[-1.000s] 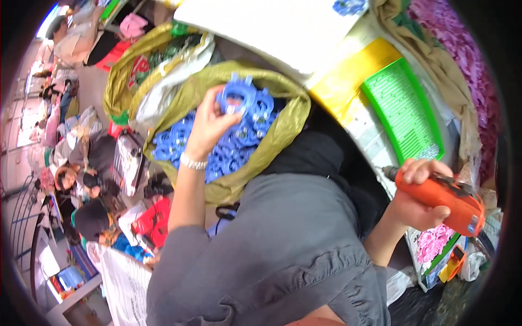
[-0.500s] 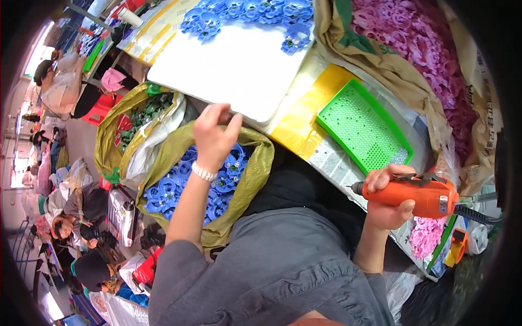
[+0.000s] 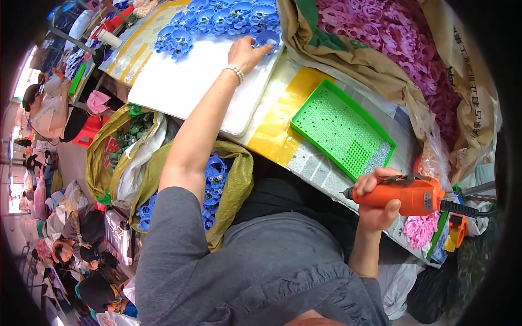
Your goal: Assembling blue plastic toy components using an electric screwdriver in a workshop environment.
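My left hand (image 3: pixel 247 55), with a beaded bracelet at the wrist, reaches across a white board (image 3: pixel 179 81) to a blue plastic piece (image 3: pixel 267 37) at its far right. Its thumb and fingers close on that piece's near edge. More blue plastic pieces (image 3: pixel 217 20), with clear and dark centres, lie along the board's far side. An orange electric screwdriver (image 3: pixel 402 196) is gripped in my right hand (image 3: pixel 376 204), its bit pointing left and its black cord running off right. The screwdriver is above the table's near right edge.
A perforated green tray (image 3: pixel 342 127) holds small silvery bits in one corner. Pink pieces (image 3: pixel 380 43) fill a large brown sack (image 3: pixel 353 68). Blue pieces lie in a yellow-green sack (image 3: pixel 239 179) beside me, partly hidden by my arm. Several people sit at the left.
My left hand has moved forward and right, from over the board's near edge to the blue piece at its far right. My right hand still holds the screwdriver. The view has shifted slightly.
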`<action>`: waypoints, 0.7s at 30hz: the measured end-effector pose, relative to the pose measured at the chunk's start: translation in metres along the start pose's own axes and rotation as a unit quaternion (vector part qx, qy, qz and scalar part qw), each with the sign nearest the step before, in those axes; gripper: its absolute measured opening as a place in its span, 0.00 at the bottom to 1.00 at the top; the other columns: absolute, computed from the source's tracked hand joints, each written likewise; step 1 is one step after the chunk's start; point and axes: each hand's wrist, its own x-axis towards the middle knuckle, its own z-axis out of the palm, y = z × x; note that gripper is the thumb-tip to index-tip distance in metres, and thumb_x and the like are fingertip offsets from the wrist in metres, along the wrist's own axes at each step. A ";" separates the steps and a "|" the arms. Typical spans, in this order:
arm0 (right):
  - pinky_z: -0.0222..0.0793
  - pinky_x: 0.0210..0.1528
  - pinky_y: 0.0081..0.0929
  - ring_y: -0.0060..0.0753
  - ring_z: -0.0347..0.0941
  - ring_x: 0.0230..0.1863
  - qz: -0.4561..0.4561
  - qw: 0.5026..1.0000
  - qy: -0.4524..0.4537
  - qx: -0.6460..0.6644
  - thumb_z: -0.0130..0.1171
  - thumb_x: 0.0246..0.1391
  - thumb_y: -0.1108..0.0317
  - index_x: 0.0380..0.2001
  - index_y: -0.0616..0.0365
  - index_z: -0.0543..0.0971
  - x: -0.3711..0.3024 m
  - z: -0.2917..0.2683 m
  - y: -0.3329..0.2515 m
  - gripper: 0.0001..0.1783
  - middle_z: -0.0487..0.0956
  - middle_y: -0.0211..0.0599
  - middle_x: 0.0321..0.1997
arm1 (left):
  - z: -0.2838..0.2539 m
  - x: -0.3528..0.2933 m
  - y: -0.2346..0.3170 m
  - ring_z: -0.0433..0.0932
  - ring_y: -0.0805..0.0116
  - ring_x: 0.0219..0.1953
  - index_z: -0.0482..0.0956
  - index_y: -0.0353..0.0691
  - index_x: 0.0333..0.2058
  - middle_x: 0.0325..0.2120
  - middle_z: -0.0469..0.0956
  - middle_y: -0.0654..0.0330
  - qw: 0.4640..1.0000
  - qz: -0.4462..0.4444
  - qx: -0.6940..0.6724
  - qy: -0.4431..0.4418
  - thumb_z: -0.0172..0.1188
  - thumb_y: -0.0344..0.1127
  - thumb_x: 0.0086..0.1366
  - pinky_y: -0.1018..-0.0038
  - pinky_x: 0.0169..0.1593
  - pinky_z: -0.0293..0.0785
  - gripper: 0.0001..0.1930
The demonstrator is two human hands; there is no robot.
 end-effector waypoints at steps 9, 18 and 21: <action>0.63 0.34 0.29 0.29 0.67 0.27 0.034 0.999 -0.006 0.009 0.54 0.48 0.37 0.45 0.65 0.66 0.000 -0.010 0.001 0.39 0.70 0.35 0.28 | -0.026 -0.052 0.004 0.72 0.77 0.28 0.77 0.37 0.35 0.27 0.77 0.65 0.918 -0.100 -0.357 -0.142 0.68 0.39 0.50 0.81 0.25 0.70 0.16; 0.62 0.36 0.32 0.31 0.67 0.29 0.014 1.000 -0.015 0.021 0.47 0.49 0.33 0.47 0.69 0.67 0.044 -0.020 0.003 0.44 0.72 0.37 0.30 | -0.058 -0.174 0.029 0.78 0.65 0.34 0.61 0.36 0.54 0.46 0.73 0.43 0.738 -0.106 -0.599 -0.292 0.54 0.36 0.64 0.76 0.35 0.76 0.22; 0.64 0.37 0.33 0.32 0.67 0.29 -0.012 1.000 -0.018 -0.007 0.45 0.51 0.36 0.45 0.69 0.69 0.054 -0.030 0.020 0.40 0.72 0.38 0.29 | -0.045 -0.213 0.037 0.77 0.61 0.35 0.53 0.32 0.60 0.46 0.70 0.46 0.705 -0.142 -0.607 -0.339 0.62 0.42 0.57 0.73 0.35 0.78 0.38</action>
